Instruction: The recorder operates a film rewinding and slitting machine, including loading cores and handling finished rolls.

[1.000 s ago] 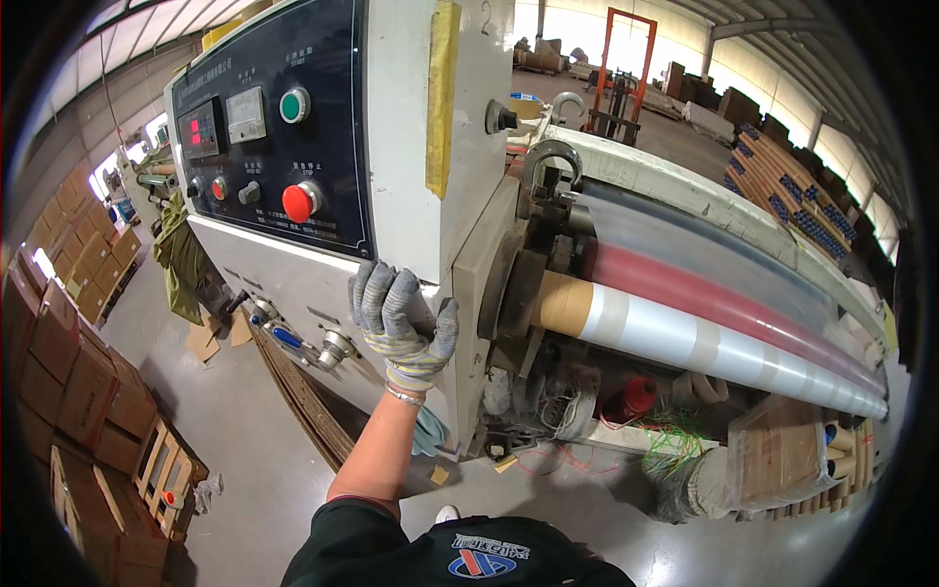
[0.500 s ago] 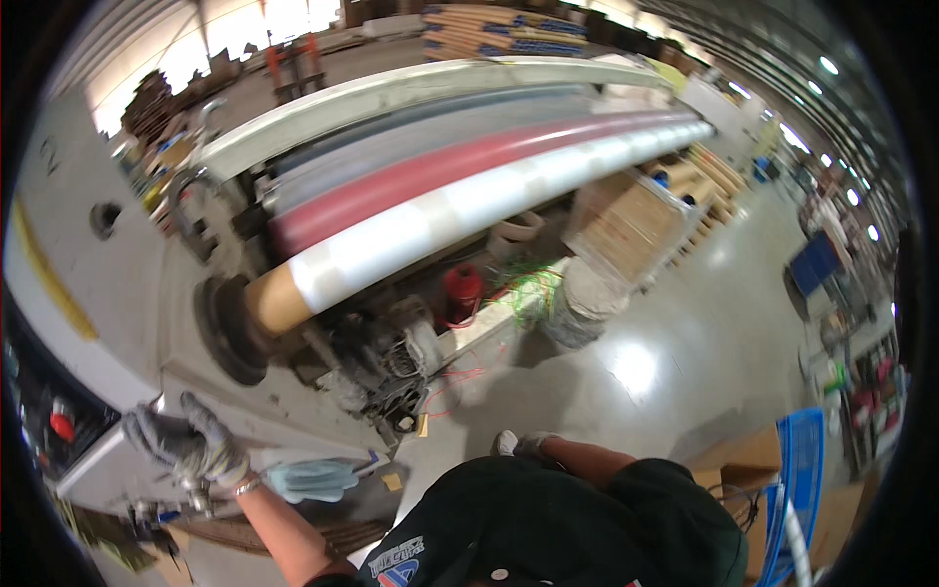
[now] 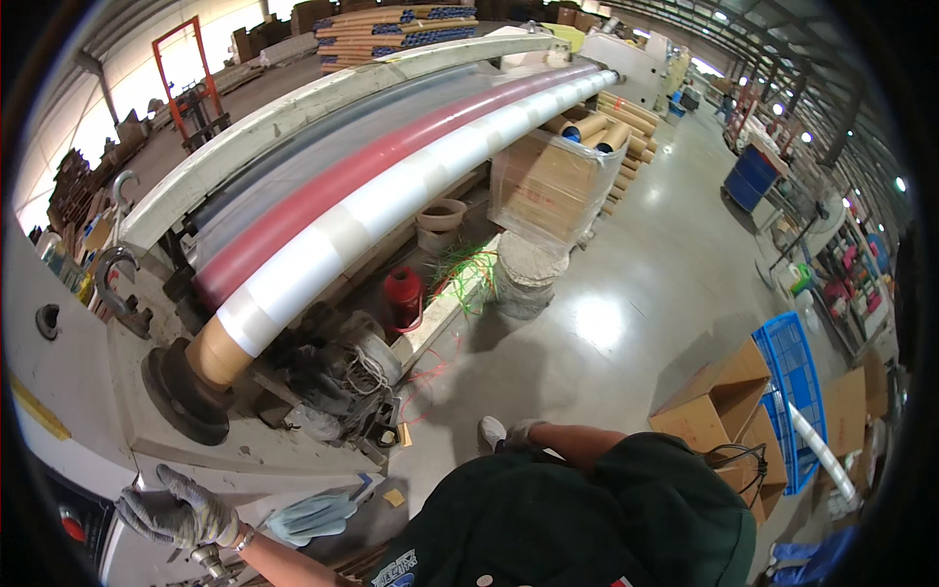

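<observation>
My left hand [image 3: 186, 511], in a grey knit glove, is at the lower left beside the machine's dark control panel [image 3: 70, 504]. Its fingers are apart, and nothing shows between them. A red button [image 3: 72, 525] sits on that panel, left of the fingertips. Light blue gloves [image 3: 315, 517] lie to the right of my left wrist. My right hand [image 3: 526, 433], also gloved in grey, hangs low next to a white shoe [image 3: 492, 428]; its fingers are too small and partly hidden to read. In front, a white film roll [image 3: 337, 238] on a brown core runs alongside a red roller [image 3: 323, 203].
A red bucket-like container [image 3: 402, 298], green string [image 3: 468, 274] and a pale drum [image 3: 528, 279] stand below the roll. Beyond is a wrapped carton [image 3: 548, 186] of tubes. Cardboard boxes [image 3: 709, 401] and a blue crate [image 3: 794, 391] are at the right, on the grey floor [image 3: 626, 264].
The view has swung right, so the machine and roll sit farther left in the picture. My left hand remains by the control panel, and my right hand still hangs low.
</observation>
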Available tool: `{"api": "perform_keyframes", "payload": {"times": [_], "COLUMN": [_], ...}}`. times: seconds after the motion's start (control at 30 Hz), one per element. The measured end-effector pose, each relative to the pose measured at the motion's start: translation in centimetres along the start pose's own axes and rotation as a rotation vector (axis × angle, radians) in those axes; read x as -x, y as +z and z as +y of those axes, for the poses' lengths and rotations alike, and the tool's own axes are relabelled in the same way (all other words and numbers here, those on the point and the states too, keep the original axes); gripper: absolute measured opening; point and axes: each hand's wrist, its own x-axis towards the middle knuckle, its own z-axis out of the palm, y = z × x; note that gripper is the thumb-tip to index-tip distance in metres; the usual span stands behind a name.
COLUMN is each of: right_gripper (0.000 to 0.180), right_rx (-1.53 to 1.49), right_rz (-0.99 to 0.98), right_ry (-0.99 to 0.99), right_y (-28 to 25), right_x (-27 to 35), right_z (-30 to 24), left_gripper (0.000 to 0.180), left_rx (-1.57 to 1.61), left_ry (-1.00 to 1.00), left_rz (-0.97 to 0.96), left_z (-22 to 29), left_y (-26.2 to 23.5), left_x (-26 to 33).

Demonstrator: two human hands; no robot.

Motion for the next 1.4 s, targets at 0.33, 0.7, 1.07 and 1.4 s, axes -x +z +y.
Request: {"api": "perform_keyframes", "payload": {"times": [0.33, 0.7, 1.07, 1.4], "right_gripper": [0.034, 0.036, 0.039, 0.040], "right_rx": [0.581, 0.277, -0.344, -0.668], "right_rz": [-0.049, 0.035, 0.257, 0.356], "right_ry": [-0.337, -0.374, 0.077, 0.095], "right_y": [1.2, -10.8, -13.2, -21.3], "right_x": [-3.0, 1.2, -2.0, -3.6], "right_z": [5.3, 13.3, 35.7, 41.5], "left_gripper": [0.047, 0.041, 0.029, 0.034], "left_rx": [-0.149, 0.734, 1.109, 1.355], "left_ry": [-0.056, -0.249, 0.050, 0.176], "left_rz": [-0.092, -0.899, -1.475, -1.589], "left_z": [-0.5, 32.1, 53.5, 70.3], "left_y": [-0.8, 4.1, 12.7, 25.0], "left_x": [0.1, 10.4, 16.3, 20.6]}}
